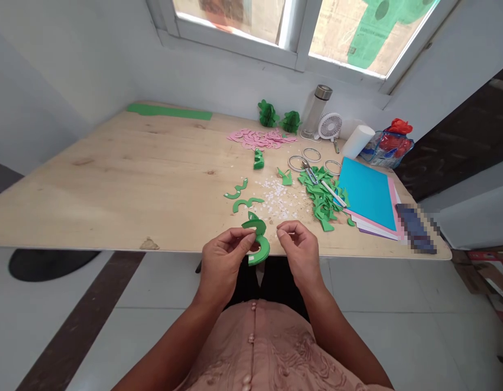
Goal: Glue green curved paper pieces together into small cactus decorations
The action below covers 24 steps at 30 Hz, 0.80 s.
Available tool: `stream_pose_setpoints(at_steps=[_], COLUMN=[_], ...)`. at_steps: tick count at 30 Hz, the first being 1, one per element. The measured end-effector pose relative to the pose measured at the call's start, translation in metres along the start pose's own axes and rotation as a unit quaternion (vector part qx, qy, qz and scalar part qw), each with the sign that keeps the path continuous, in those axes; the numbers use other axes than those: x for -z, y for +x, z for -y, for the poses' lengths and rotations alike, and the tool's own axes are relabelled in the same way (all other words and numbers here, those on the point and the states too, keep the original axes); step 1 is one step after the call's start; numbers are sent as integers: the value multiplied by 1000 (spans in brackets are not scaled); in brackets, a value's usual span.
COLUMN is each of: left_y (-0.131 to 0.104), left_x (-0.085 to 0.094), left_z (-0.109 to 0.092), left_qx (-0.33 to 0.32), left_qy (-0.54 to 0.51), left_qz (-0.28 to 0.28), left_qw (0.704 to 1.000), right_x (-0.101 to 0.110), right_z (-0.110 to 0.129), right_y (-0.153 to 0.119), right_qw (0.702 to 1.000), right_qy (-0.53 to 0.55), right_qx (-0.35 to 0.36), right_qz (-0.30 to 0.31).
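Between thumb and fingers, my left hand (227,255) pinches a green paper cut-out (259,251) of curved, layered pieces with small whitish patches, held at the table's front edge. To its right, my right hand (299,251) is closed in a pinch, apart from the cut-out; whatever its fingertips hold is too small to name. Just beyond the hands lie two wavy green paper strips (248,203), also with whitish patches. Small white paper scraps (278,198) are scattered in front of my right hand. Farther back stands a folded green paper piece (258,159).
A heap of green offcuts (326,203) lies to the right, with small snips (310,172) and a white stick (333,194) on it. Beyond are pink cut-outs (259,138), tape rings (312,155), a bottle (316,111) and a fan (330,126). Blue paper (367,190) lies beside a phone (416,227).
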<state>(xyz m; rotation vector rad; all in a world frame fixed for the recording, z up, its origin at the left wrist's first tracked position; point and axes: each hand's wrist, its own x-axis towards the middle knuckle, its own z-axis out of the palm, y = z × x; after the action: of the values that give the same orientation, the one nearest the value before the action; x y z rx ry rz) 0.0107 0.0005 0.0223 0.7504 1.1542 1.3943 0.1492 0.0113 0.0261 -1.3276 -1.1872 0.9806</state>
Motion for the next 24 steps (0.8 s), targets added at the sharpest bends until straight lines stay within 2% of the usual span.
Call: stream_pose_setpoints(at_steps=[4, 7, 13, 16, 20, 24], left_y=[1, 1, 2, 1, 0, -3], left_x=[0, 0, 0, 0, -1, -4], left_z=[-1, -2, -4, -3, -4, -8], left_qx=[18, 24, 34, 36, 35, 41], left_qy=[-19, -28, -37, -43, -48, -54], left_qz=[4, 3, 4, 12, 24, 31], left_qw=[1000, 999, 999, 998, 998, 997], right_x=[10, 12, 11, 9, 8, 8], right_z=[-15, -23, -21, -11, 1, 2], right_y=[12, 17, 15, 7, -3, -9], right_qw=[971, 955, 979, 984, 974, 971], right_qy=[-209, -264, -183, -134, -97, -78], right_qx=[112, 130, 86, 112, 163, 180], right_qz=[-27, -44, -24, 26, 124, 139])
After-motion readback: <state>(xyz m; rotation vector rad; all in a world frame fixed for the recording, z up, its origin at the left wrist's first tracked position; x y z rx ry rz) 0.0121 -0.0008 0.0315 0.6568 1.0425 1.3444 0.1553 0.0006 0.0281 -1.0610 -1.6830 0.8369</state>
